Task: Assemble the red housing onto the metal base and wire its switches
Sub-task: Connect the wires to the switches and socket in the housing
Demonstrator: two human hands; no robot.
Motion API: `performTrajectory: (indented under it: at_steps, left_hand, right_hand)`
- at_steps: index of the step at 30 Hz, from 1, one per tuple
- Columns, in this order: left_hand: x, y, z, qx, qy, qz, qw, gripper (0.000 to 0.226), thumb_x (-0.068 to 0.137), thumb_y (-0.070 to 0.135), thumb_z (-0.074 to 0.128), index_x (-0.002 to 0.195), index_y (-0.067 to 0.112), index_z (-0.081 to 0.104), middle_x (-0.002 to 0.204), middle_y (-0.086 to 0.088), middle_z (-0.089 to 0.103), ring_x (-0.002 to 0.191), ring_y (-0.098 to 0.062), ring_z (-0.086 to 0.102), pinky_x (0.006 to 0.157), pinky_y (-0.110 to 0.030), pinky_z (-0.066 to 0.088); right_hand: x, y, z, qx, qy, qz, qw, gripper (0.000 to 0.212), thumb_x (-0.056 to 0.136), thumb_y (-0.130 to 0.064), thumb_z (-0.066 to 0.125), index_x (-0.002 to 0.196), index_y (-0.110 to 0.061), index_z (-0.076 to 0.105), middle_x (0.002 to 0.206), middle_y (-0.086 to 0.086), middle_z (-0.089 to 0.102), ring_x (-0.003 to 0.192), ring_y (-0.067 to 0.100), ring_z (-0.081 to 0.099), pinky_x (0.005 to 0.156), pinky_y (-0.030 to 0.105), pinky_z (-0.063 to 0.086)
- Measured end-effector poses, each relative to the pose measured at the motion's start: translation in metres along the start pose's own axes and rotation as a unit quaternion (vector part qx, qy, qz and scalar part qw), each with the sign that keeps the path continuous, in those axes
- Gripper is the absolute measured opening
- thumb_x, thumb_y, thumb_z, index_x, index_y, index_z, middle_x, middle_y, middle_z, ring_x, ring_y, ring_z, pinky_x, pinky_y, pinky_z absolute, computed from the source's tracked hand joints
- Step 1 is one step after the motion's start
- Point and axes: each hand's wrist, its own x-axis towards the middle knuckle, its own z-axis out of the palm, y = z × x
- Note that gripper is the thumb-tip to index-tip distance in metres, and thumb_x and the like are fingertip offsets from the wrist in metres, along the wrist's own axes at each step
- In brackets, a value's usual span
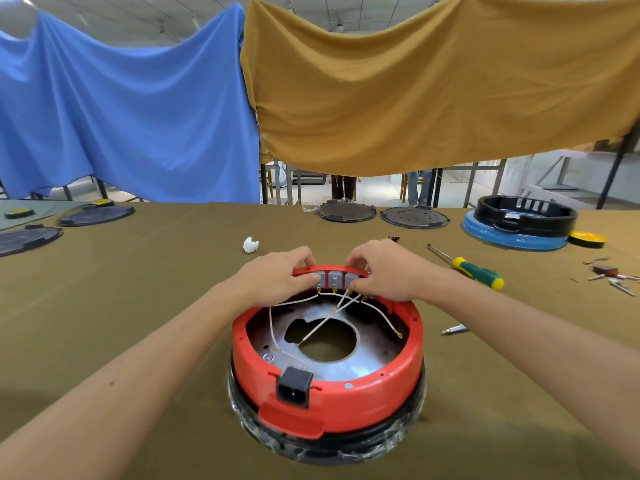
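The red housing (374, 393) sits ring-like on the metal base (346, 367), over a black plastic-wrapped rim. A black power socket (295, 388) is set in its near wall. Three grey switches (335, 278) line the far rim, with white wires (322, 323) trailing from them across the metal plate. My left hand (277, 277) grips the far rim at the leftmost switch. My right hand (384, 271) pinches the rightmost switch, fingers curled over the rim.
A green-and-yellow screwdriver (474, 270) lies to the right, a small metal bit (454, 329) nearer. Loose hardware (611, 277) sits far right. A black housing on a blue base (519, 223), dark round plates (414, 217) and a white crumpled scrap (250, 244) lie beyond.
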Motion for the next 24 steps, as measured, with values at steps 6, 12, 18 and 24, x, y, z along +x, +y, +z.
performTrajectory:
  at_steps: [6, 12, 18, 24]
  left_hand:
    - [-0.002, 0.001, 0.0, 0.001, 0.005, -0.004, 1.0, 0.021, 0.1, 0.047, 0.049, 0.113, 0.031, 0.052, 0.096, 0.002, 0.07, 0.091, -0.022, 0.061, 0.09, -0.045, 0.05]
    - [-0.004, 0.001, 0.001, 0.012, 0.012, -0.003, 1.0, 0.022, 0.1, 0.046, 0.048, 0.114, 0.029, 0.052, 0.094, 0.002, 0.068, 0.09, -0.021, 0.06, 0.088, -0.044, 0.05]
    - [0.001, 0.004, -0.009, 0.057, -0.034, -0.016, 0.998, 0.024, 0.097, 0.048, 0.051, 0.106, 0.026, 0.05, 0.097, -0.002, 0.066, 0.09, -0.022, 0.06, 0.085, -0.041, 0.05]
    - [0.007, 0.022, -0.009, 0.069, -0.049, 0.042, 0.996, 0.031, 0.092, 0.042, 0.059, 0.117, 0.024, 0.057, 0.111, 0.002, 0.064, 0.103, -0.02, 0.059, 0.092, -0.038, 0.048]
  right_hand:
    - [0.0, -0.001, 0.0, 0.001, -0.006, 0.004, 1.0, 0.031, 0.089, -0.027, 0.066, 0.118, -0.017, 0.069, 0.107, 0.002, 0.07, 0.089, 0.019, 0.065, 0.077, 0.031, 0.055]
    - [-0.005, 0.008, -0.01, 0.137, -0.032, 0.047, 0.989, 0.038, 0.093, -0.03, 0.059, 0.13, -0.02, 0.061, 0.122, -0.005, 0.063, 0.108, 0.011, 0.058, 0.086, 0.023, 0.043]
    - [-0.02, 0.019, -0.012, 0.149, -0.062, 0.064, 0.985, 0.044, 0.083, -0.024, 0.069, 0.126, -0.024, 0.059, 0.114, -0.006, 0.062, 0.101, 0.01, 0.063, 0.082, 0.023, 0.053]
    - [-0.021, 0.013, -0.002, 0.073, -0.031, 0.031, 0.996, 0.035, 0.082, -0.023, 0.067, 0.118, -0.022, 0.067, 0.105, -0.002, 0.07, 0.092, 0.014, 0.065, 0.083, 0.03, 0.053]
